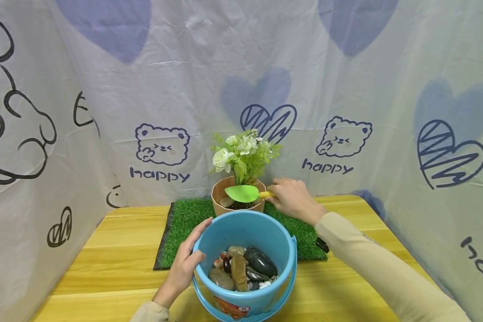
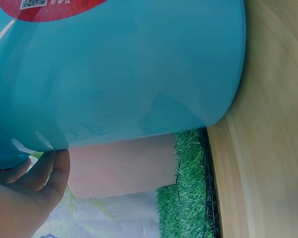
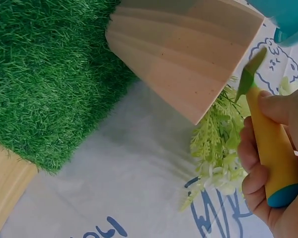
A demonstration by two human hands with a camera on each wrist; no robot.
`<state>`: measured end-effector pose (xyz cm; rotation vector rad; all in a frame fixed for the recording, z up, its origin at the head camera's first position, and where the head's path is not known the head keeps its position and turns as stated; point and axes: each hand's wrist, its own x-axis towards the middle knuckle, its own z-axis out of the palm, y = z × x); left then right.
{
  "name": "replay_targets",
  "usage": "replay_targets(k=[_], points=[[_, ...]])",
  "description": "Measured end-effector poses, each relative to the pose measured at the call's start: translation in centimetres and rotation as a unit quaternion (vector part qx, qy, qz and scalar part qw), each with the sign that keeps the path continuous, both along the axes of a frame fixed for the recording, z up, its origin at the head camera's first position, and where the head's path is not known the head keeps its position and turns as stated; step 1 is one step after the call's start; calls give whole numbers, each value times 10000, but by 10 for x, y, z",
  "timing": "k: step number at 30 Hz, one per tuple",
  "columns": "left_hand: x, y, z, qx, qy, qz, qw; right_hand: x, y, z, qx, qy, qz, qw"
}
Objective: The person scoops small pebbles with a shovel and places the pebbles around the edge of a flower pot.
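Observation:
A small garden trowel with a green blade (image 1: 241, 193) and a yellow handle (image 3: 273, 148) is gripped in my right hand (image 1: 291, 197). Its blade is over the flower pot (image 1: 221, 192), which holds white flowers (image 1: 245, 152) with green leaves, dark soil and a few stones. Nearer to me stands a blue bucket (image 1: 245, 219) with smooth stones (image 1: 238, 270) inside, some dark, some brown. My left hand (image 1: 185, 255) holds the bucket by its left rim. In the left wrist view, the fingers (image 2: 54, 173) lie against the outside just below the rim.
A mat of artificial grass (image 1: 185, 223) lies under the pot on the wooden table (image 1: 104, 255). The bucket's handle (image 1: 293, 277) hangs down at the front. White cloth (image 1: 177, 89) with hearts and bears encloses the back and sides.

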<state>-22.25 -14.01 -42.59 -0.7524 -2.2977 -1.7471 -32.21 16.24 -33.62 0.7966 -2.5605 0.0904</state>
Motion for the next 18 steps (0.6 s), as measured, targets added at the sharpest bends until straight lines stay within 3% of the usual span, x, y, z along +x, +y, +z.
replay_targets(k=[7,18], points=[[0,0,2,-45,-5,-41,10000,13,6,0,-43,-179,-75,9998],[-1,0,1,-30,-55,-78,10000,55,10,-10,-187,66,325,9993]])
